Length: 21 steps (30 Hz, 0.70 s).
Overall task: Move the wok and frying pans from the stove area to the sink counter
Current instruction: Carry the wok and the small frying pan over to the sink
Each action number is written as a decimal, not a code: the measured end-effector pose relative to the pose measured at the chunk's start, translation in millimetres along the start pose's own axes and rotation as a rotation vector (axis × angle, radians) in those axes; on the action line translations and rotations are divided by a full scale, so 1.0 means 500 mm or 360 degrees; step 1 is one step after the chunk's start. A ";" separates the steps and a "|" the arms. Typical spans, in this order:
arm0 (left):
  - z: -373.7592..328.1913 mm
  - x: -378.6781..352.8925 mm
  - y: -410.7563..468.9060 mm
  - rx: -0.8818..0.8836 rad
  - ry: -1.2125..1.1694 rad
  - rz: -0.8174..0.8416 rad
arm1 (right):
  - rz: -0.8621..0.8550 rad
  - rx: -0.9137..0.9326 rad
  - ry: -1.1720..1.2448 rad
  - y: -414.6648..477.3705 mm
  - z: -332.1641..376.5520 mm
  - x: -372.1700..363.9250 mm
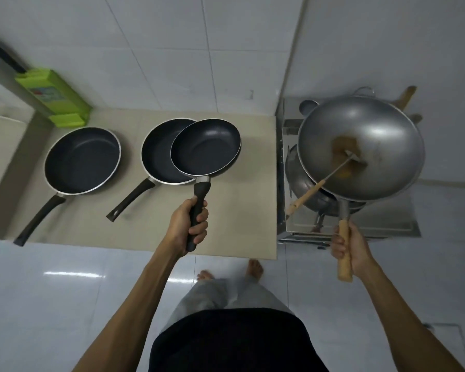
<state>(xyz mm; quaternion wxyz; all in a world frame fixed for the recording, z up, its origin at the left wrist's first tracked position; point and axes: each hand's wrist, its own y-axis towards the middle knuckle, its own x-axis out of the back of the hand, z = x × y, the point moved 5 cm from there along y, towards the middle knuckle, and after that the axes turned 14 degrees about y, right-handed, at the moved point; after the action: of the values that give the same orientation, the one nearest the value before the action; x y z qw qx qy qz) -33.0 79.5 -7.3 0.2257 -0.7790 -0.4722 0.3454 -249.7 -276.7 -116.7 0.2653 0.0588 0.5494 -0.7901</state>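
My left hand (188,224) grips the black handle of a small dark frying pan (206,147), held above the beige counter (239,232) and overlapping a second dark pan (156,154) that rests there. A larger dark frying pan (82,159) lies further left on the counter. My right hand (350,248) holds the wooden handle of a steel wok (360,149), raised over the stove. A metal spatula with a wooden handle (310,193) leans inside the wok, over a brown patch at its bottom.
Under the raised wok sits another dark wok (306,191) on the steel stove (387,226). A green knife block (57,95) stands at the counter's back left against the tiled wall. My bare feet (255,268) stand on the glossy white floor.
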 end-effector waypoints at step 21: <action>-0.069 0.753 -0.385 -0.0394 -0.0108 -0.0555 | 0.0279 -0.0132 -0.0535 -0.236 -0.542 -0.526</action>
<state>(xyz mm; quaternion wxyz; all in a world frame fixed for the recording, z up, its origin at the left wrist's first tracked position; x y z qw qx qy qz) 0.0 501.3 23.5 0.1685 -0.6952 -0.6459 0.2666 -136.2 90.4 -22.3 0.4233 -0.0373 0.5223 -0.7393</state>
